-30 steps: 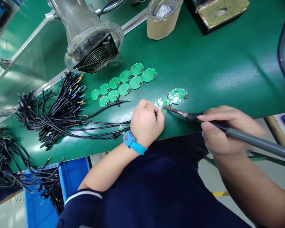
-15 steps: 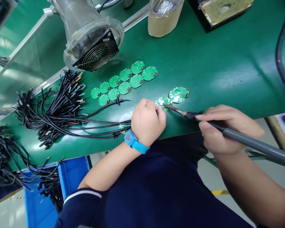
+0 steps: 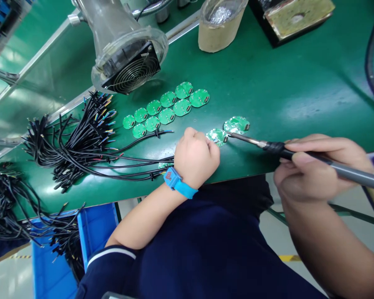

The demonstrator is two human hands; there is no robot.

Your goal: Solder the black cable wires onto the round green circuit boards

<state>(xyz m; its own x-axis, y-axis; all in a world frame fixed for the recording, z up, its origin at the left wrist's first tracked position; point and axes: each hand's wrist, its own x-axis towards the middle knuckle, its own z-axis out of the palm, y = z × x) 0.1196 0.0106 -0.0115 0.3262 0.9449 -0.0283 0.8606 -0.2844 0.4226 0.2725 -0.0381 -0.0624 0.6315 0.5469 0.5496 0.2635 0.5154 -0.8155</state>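
My right hand (image 3: 318, 166) grips a soldering iron (image 3: 268, 146) like a pen. The iron's metal tip is by the gap between two green round circuit boards, the nearer one (image 3: 216, 136) and the farther one (image 3: 237, 123); whether it touches either cannot be told. My left hand (image 3: 197, 155), with a blue wrist strap (image 3: 182, 187), is closed beside the nearer board. A black cable (image 3: 162, 159) runs in under its palm and appears held, though the fingertips are hidden. Another board (image 3: 165, 165) shows partly beneath the cables behind this wrist.
Several green boards (image 3: 166, 116) lie in two rows. Bundled black cables (image 3: 84, 141) cover the left of the green bench. A fume extractor fan (image 3: 134, 70), a tan container (image 3: 220, 37) and a yellow sponge (image 3: 299, 18) stand behind. Below, a blue bin (image 3: 98, 224) holds more cables.
My right hand has drawn the soldering iron back to the right, so its tip has left the nearer board's face. My left hand stays by that board. The view has shifted slightly.
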